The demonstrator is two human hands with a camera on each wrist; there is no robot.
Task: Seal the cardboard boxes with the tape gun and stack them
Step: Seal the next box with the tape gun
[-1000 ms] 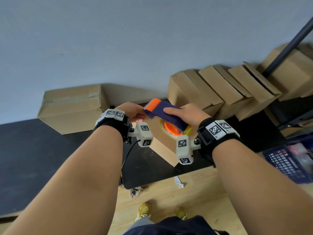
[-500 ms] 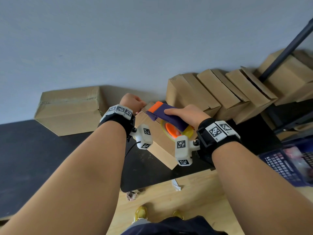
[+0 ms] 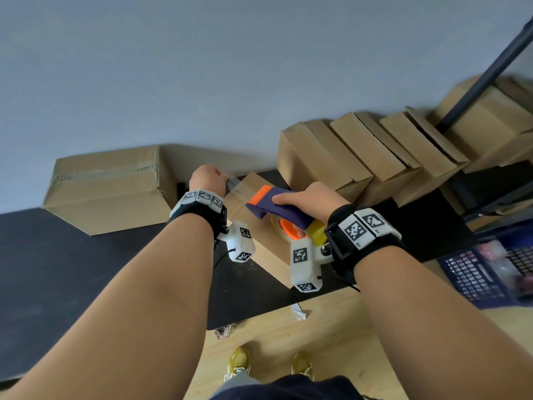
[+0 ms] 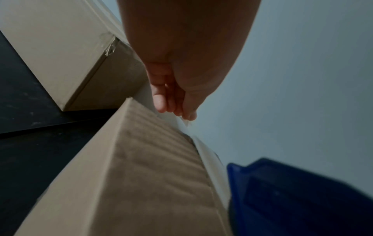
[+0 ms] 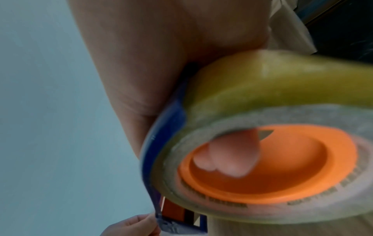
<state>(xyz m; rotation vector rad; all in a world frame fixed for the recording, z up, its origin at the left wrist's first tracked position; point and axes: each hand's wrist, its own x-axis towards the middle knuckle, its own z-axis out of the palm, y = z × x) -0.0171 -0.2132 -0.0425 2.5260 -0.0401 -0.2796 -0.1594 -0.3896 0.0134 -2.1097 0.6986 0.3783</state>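
Tape gun (image 3: 278,207) in right hand (image 3: 310,199) | left hand (image 3: 208,178) pinches tape at box (image 3: 259,235) edge

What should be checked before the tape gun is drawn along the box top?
1. Right hand has a grip on the tape gun: ok.
2. Left hand pinches the tape end at the far edge of the box: ok.
3. Tape stuck down on the far side: cannot tell.
4. Flaps closed flat: cannot tell.
5. Roll has tape left: ok.

R hand (image 3: 310,202) holding tape gun (image 3: 277,207) over box (image 3: 259,226), L hand (image 3: 208,177) pinching tape end
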